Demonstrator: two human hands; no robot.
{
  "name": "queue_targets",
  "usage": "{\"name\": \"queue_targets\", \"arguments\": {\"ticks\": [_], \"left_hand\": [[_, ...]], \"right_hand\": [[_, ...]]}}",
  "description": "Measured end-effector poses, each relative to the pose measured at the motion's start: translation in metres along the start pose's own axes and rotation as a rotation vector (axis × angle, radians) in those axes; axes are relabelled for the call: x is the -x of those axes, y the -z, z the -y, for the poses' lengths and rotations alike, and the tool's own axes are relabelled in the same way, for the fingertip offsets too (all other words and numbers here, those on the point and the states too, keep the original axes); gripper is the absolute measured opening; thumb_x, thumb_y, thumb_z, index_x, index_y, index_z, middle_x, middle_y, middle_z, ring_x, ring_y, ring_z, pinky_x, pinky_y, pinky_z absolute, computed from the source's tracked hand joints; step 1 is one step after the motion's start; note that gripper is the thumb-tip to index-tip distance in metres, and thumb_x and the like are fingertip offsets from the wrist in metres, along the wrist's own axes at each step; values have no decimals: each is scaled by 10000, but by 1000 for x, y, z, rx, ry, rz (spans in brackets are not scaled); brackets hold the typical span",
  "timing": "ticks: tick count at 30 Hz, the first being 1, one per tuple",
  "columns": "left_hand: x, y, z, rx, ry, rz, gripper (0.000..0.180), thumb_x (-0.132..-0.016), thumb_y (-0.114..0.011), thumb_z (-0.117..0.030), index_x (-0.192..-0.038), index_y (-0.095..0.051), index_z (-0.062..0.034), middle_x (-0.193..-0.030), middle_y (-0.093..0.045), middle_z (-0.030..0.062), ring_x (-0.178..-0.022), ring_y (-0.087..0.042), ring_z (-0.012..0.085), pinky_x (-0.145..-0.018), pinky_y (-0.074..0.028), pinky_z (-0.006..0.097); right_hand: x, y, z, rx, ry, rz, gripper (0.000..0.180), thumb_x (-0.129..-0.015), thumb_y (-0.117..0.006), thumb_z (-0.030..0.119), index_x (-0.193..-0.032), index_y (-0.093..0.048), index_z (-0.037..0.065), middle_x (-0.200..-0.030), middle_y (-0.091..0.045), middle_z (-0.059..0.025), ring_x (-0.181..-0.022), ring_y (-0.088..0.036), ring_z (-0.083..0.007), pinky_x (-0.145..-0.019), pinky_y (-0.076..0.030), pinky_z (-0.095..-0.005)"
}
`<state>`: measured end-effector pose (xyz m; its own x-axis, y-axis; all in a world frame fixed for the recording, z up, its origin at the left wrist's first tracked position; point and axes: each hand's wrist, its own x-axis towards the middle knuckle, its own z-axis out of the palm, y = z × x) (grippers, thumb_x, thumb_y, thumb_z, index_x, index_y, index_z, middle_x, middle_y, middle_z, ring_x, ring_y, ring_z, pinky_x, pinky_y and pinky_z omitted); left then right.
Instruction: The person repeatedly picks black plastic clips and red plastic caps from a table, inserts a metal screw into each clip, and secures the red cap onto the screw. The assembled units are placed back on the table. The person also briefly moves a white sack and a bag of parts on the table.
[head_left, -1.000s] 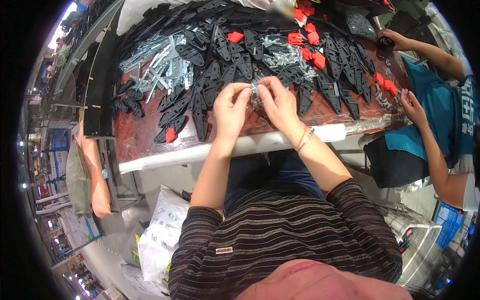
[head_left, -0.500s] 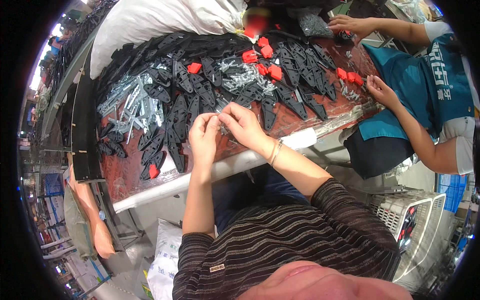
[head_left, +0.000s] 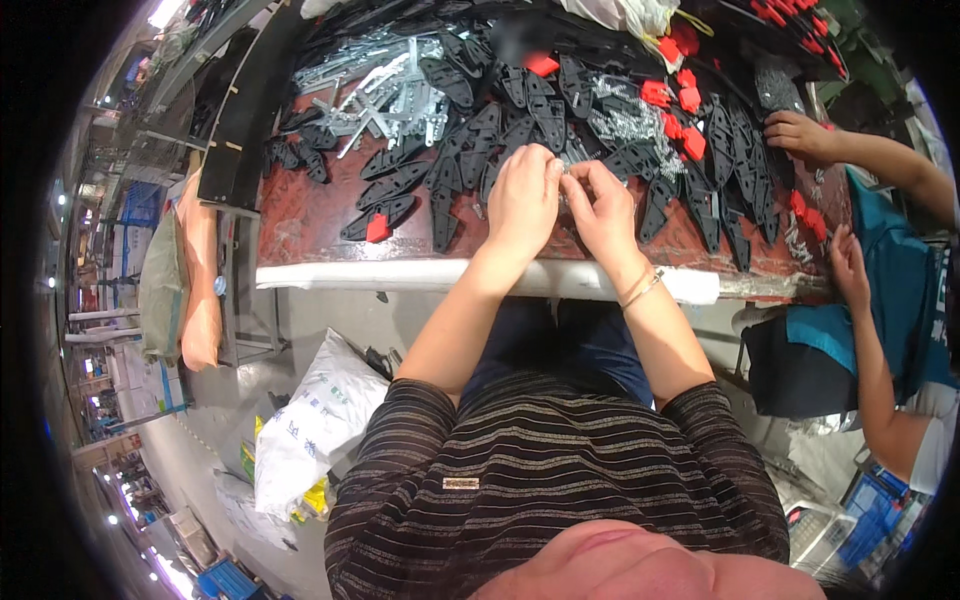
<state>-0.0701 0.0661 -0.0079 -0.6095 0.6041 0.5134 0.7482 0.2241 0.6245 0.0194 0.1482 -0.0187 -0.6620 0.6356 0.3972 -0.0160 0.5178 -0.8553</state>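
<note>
My left hand (head_left: pixel 524 200) and my right hand (head_left: pixel 602 208) meet over the near part of the red-brown table, fingertips nearly touching. The fingers of both are closed in a pinch. Whatever lies between them is too small and too covered to name; a greyish glint shows just beyond the fingertips. Around them lie many black, leaf-shaped plastic pieces (head_left: pixel 388 187). Silver metal strips (head_left: pixel 400 105) are heaped beyond my left hand, and small silver springs (head_left: pixel 632 122) beyond my right. Red plastic blocks (head_left: pixel 692 143) lie near the springs, and another red block (head_left: pixel 377 228) rests on a black piece.
A white padded roll (head_left: pixel 400 275) runs along the table's front edge. At the right, a co-worker's hand (head_left: pixel 803 137) reaches over the table beside a bag of small grey parts (head_left: pixel 777 88); their other hand (head_left: pixel 849 266) is by the edge. A white sack (head_left: pixel 310 425) lies on the floor.
The view has swung, so the table and its piles sit further right and higher. My hands stay together in a pinch; more of the back of my left hand now shows.
</note>
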Motion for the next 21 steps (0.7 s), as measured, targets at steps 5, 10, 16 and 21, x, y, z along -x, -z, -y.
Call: {"name": "queue_targets", "arguments": {"ticks": [5,10,16,21], "left_hand": [[-5,7,2,-115,2,27,245,-916,-526,-209,-768,-500,-14,-748,-542,159,-727,-545,375,-629,-429,442],[-13,17,2,-25,154,89,326,-928,-523,-249,-718,-517,-1,-690,-535,181,-661,-539,378,-599,-419,439],[-8,26,7,-95,34,81,191,-858,-603,-227,-867,-643,-41,-802,-615,122,-784,-594,316,-695,-473,387],[10,75,33,-201,-46,-112,134,-801,-659,-153,-880,-651,-45,-841,-633,101,-796,-599,280,-714,-470,364]], "right_hand": [[-1,-4,-8,117,48,10,111,-791,-655,98,-868,-588,54,-773,-625,-120,-701,-619,-298,-607,-484,-364],[-3,-3,-7,99,8,-60,107,-794,-643,76,-895,-610,61,-802,-642,-88,-707,-632,-249,-621,-495,-324],[-3,-5,-10,34,43,-63,118,-804,-636,55,-921,-622,41,-818,-646,-108,-706,-648,-227,-637,-507,-302],[0,0,-7,-36,-83,-47,94,-843,-630,51,-930,-620,17,-804,-642,-56,-699,-614,-97,-635,-483,-229]]}}
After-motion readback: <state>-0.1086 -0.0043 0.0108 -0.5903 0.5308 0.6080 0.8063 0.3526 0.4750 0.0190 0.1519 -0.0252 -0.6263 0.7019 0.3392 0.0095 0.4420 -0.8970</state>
